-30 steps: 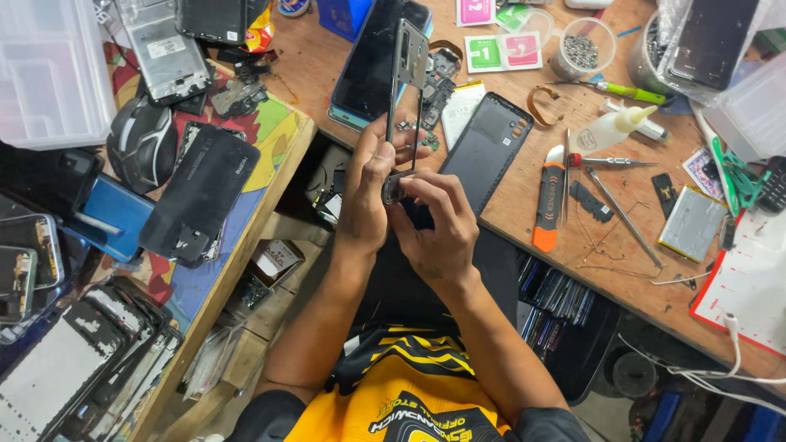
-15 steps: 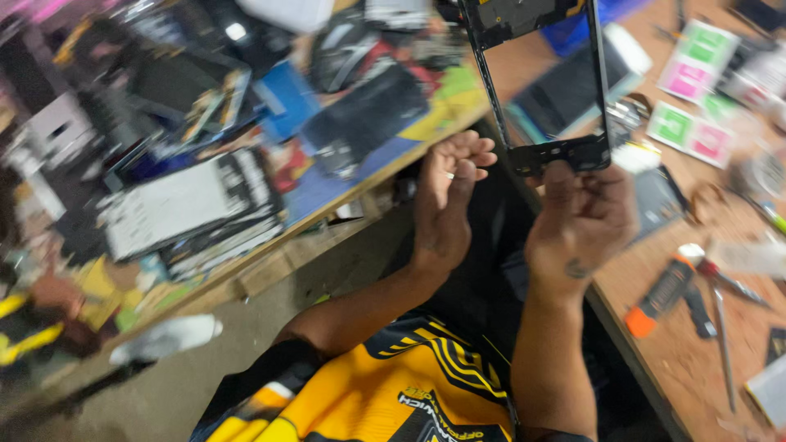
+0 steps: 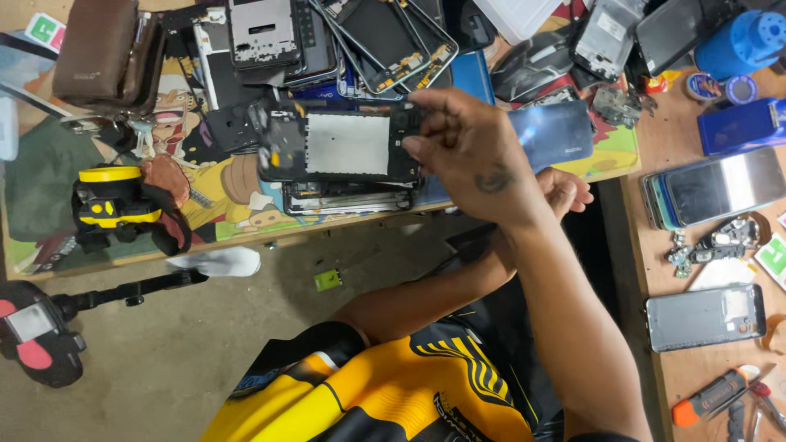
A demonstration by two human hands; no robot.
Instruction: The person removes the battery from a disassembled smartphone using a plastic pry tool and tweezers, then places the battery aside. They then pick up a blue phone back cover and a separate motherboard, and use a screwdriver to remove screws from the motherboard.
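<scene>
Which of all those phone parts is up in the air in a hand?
The black phone frame with the pale grey panel in its middle. The right hand pinches its right end, holding it above the pile; the other frames and phones lie on the tables.

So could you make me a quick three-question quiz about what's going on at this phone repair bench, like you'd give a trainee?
1. True or false: the right hand holds the phone frame out over the pile of phone parts.
2. Where is the left hand?
A. Gripping the orange-handled screwdriver
B. Open-palmed behind the right wrist, empty as far as the view shows
C. On the brown pouch
3. Fill in: the grey phone back cover lies on the ______ bench at the right.

Key: 1 true; 2 B; 3 wooden.
</scene>
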